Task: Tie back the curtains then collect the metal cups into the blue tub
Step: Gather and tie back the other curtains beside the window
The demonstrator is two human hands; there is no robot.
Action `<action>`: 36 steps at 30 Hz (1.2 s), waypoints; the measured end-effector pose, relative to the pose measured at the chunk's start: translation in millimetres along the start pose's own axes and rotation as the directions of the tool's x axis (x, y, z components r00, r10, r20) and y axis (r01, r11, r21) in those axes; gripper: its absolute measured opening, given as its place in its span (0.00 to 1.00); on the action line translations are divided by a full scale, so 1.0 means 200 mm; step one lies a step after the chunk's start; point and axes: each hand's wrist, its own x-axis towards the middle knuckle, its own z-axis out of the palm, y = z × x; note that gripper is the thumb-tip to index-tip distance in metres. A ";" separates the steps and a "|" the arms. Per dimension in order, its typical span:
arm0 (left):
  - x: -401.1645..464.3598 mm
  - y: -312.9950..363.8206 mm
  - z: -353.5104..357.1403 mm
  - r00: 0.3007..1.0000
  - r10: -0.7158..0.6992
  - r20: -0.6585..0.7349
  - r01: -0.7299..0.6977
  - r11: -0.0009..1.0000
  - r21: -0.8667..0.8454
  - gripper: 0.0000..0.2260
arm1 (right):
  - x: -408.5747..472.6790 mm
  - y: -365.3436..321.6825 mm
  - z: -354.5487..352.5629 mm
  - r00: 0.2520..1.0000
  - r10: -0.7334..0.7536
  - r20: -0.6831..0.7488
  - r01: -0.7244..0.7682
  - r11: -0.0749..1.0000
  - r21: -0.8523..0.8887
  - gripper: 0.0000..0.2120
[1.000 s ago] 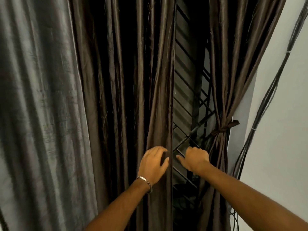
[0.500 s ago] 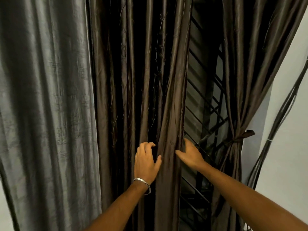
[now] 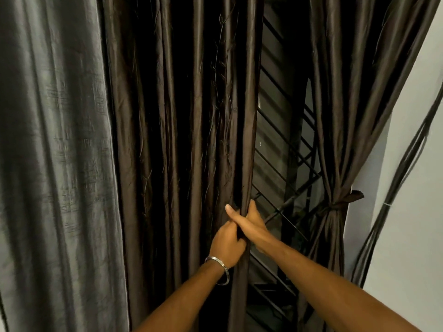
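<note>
The loose brown curtain (image 3: pixel 191 140) hangs centre-frame; its inner edge is gripped by the left hand (image 3: pixel 226 243) w/ fingers curled, and by the right hand (image 3: pixel 251 224) wrapped round the same fold just above. Folds could slip out if only the edge is bunched. Another curtain (image 3: pixel 335 140) hangs tied by a sash (image 3: pixel 345 203) at right. Window bars (image 3: pixel 282 178) are seen between; grey drape (image 3: pixel 52 164) left, white wall (image 3: pixel 412 188) w/ cables (image 3: pixel 393 188) right. Cups & tub not in view.

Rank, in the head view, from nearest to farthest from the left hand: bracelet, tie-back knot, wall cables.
From the left hand:
1. Bracelet, on its own wrist.
2. Tie-back knot, right, on the gathered curtain.
3. Wall cables, far right.
</note>
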 end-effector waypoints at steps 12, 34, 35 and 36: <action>-0.01 0.05 -0.27 0.762 0.141 -0.632 0.105 0.936 0.336 0.16 | 0.10 0.01 -0.21 0.957 0.038 -0.287 -0.036 0.999 0.013 0.18; -0.08 -0.05 -0.20 0.994 -0.059 0.096 0.053 0.997 0.060 0.34 | 0.07 -0.05 0.18 0.969 0.010 -0.247 -0.017 1.000 -0.026 0.16; -0.09 -0.05 -0.22 0.999 -0.042 0.032 0.038 0.994 0.098 0.35 | 0.09 -0.05 0.16 0.959 0.022 -0.284 -0.033 0.999 -0.034 0.16; -0.10 -0.07 -0.24 0.998 -0.011 -0.063 0.019 0.992 0.125 0.37 | 0.10 -0.05 0.14 0.948 0.031 -0.316 -0.048 0.998 -0.047 0.16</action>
